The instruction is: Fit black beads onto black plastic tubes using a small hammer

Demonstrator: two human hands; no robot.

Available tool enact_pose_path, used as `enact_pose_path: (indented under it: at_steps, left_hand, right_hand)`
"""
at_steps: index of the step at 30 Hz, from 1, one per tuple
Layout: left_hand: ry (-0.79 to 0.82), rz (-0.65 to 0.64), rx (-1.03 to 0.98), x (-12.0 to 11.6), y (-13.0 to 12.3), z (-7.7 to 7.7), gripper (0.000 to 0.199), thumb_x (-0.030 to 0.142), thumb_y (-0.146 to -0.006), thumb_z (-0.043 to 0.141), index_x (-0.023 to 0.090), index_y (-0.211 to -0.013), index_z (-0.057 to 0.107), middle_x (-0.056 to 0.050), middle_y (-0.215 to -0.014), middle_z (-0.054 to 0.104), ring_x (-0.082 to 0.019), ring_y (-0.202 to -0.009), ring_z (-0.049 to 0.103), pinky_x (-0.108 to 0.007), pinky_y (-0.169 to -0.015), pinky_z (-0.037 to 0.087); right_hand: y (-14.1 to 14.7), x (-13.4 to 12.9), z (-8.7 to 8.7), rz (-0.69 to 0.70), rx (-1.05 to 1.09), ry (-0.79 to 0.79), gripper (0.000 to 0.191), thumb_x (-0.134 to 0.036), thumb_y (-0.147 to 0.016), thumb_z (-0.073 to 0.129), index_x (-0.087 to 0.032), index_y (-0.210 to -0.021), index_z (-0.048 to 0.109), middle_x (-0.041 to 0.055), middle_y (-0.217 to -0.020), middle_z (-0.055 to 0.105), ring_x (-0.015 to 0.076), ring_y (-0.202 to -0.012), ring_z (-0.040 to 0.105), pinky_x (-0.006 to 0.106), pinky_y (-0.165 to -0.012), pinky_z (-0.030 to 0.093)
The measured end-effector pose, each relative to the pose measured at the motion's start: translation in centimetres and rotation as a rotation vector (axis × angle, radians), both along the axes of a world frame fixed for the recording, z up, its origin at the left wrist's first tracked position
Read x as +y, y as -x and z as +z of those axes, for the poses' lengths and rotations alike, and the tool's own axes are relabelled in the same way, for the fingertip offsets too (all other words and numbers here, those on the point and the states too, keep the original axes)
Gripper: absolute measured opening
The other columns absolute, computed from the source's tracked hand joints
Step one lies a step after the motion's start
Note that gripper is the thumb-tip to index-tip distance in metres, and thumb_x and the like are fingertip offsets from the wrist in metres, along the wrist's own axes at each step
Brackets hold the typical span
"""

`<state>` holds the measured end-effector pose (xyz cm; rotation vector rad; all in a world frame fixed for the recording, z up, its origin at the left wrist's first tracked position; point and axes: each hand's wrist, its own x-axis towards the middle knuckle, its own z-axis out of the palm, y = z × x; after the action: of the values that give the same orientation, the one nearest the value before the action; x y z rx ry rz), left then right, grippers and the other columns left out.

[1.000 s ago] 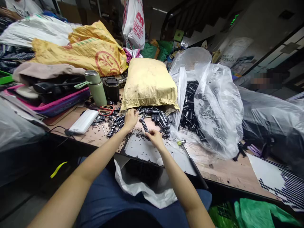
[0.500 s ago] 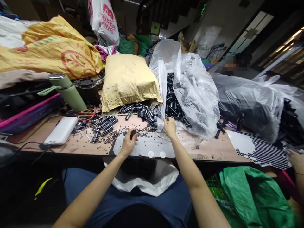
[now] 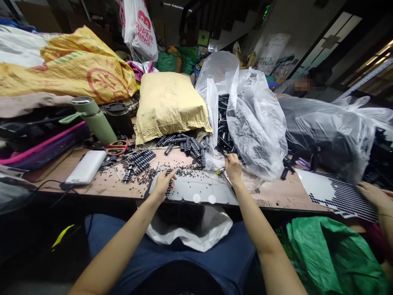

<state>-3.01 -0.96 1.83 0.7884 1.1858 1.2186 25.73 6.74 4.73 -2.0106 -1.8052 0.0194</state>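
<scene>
My left hand [image 3: 163, 187] is closed around a black strip with rows of white dots [image 3: 168, 183], held upright over the front of the table. Beneath it lies a grey mat [image 3: 190, 189] scattered with tiny black discs. My right hand [image 3: 233, 167] is pinched at the mouth of a clear plastic bag [image 3: 258, 123], on a small black piece [image 3: 220, 150] whose shape is partly hidden. Inside the bag are many black tube-like parts [image 3: 225, 127]. A metal tool with a yellow-green end [image 3: 219, 171] lies beside my right wrist.
Bundles of dotted black strips [image 3: 187, 146] lie before a yellow paper sack [image 3: 172, 108]. At left are red-handled scissors [image 3: 117, 147], a white box-shaped device [image 3: 86, 168] and a green flask [image 3: 95, 121]. Another person's hand [image 3: 376, 196] touches a dotted sheet [image 3: 337, 194] at right.
My right hand has shifted right, off the bag's edge, and now pinches a black piece. My left hand has turned, showing the dotted strip upright. The other person's hand has moved onto the sheet.
</scene>
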Motion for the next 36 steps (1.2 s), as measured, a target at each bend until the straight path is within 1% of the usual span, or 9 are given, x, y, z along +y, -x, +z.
enact_pose_path:
  at_steps: [4,6,9,12,15,20,25,30,36]
  left_hand:
    - [0.133,-0.298,-0.164,0.0,-2.3,2.3,0.046,0.051,-0.064,0.073,0.012,-0.083,0.060,0.001,-0.067,0.058,-0.003,-0.037,0.039,-0.017,-0.032,0.022]
    - [0.156,-0.404,-0.164,-0.1,-3.1,3.0,0.042,0.046,-0.060,0.078,0.013,-0.076,0.059,0.003,-0.056,0.053,-0.003,-0.035,0.035,-0.017,-0.032,0.019]
    - [0.121,-0.328,-0.059,-0.5,-3.2,3.1,0.040,0.039,-0.055,0.082,0.015,-0.072,0.055,0.008,-0.045,0.046,-0.004,-0.033,0.034,-0.017,-0.032,0.020]
    - [0.068,-0.225,0.032,-1.0,-2.6,2.6,0.042,0.041,-0.055,0.082,0.016,-0.073,0.053,0.008,-0.041,0.045,-0.005,-0.032,0.035,-0.017,-0.032,0.024]
    - [0.002,-0.208,0.041,-1.3,-2.3,2.2,0.044,0.045,-0.058,0.081,0.016,-0.075,0.053,0.009,-0.043,0.045,-0.004,-0.032,0.035,-0.017,-0.032,0.026]
    - [-0.093,-0.168,-0.163,-1.6,-1.5,2.3,0.046,0.056,-0.072,0.066,0.017,-0.092,0.054,0.005,-0.065,0.056,-0.004,-0.037,0.044,-0.016,-0.031,0.030]
    - [-0.108,-0.137,-0.215,-1.9,-1.2,2.8,0.054,0.058,-0.073,0.066,0.015,-0.104,0.058,0.009,-0.054,0.046,-0.003,-0.030,0.034,-0.015,-0.027,0.022]
    - [-0.065,-0.124,-0.224,-2.3,-1.5,3.2,0.057,0.055,-0.078,0.061,0.016,-0.119,0.057,0.009,-0.050,0.046,-0.004,-0.028,0.035,-0.015,-0.027,0.022]
    - [0.069,-0.026,-0.338,-2.7,-1.6,3.7,0.038,0.044,-0.074,0.062,0.011,-0.093,0.063,0.003,-0.052,0.055,-0.012,-0.038,0.054,-0.021,-0.036,0.040]
  right_hand:
    - [3.0,-4.4,-1.0,0.559,-0.043,-0.305,0.028,-0.021,-0.094,0.045,-0.020,-0.108,0.069,0.0111,-0.108,0.068,0.0200,-0.097,0.066,0.033,-0.086,0.053]
    - [4.9,-5.9,-1.1,0.713,-0.026,-0.327,0.029,-0.016,-0.092,0.046,-0.023,-0.110,0.068,0.0095,-0.107,0.069,0.0192,-0.099,0.066,0.033,-0.088,0.053]
    - [7.1,-7.4,-0.1,0.753,0.075,-0.239,0.039,-0.019,-0.088,0.053,-0.023,-0.126,0.058,0.0115,-0.129,0.059,0.0223,-0.119,0.057,0.039,-0.100,0.048]
    - [8.7,-8.3,1.4,0.776,0.116,-0.063,0.080,-0.037,-0.075,0.070,-0.019,-0.144,0.035,0.0165,-0.148,0.036,0.0300,-0.136,0.038,0.048,-0.109,0.039]
    - [9.9,-8.6,1.8,0.751,0.102,0.019,0.103,-0.044,-0.065,0.078,-0.017,-0.148,0.024,0.0197,-0.147,0.035,0.0340,-0.136,0.035,0.052,-0.110,0.035]
    - [9.6,-8.5,0.5,0.717,0.187,0.024,0.112,-0.047,-0.060,0.081,-0.015,-0.148,0.020,0.0213,-0.143,0.034,0.0347,-0.136,0.032,0.052,-0.113,0.032]
    - [8.8,-9.7,-0.2,0.773,0.344,0.003,0.115,-0.052,-0.055,0.084,-0.021,-0.146,0.021,0.0176,-0.140,0.036,0.0333,-0.134,0.036,0.052,-0.110,0.036]
    - [10.3,-10.7,1.2,0.905,0.436,-0.039,0.118,-0.053,-0.056,0.084,-0.021,-0.147,0.016,0.0175,-0.145,0.033,0.0312,-0.137,0.034,0.049,-0.111,0.037]
    - [12.1,-10.7,2.0,0.998,0.473,-0.058,0.118,-0.052,-0.056,0.085,-0.021,-0.147,0.016,0.0172,-0.148,0.033,0.0283,-0.140,0.033,0.044,-0.117,0.029]
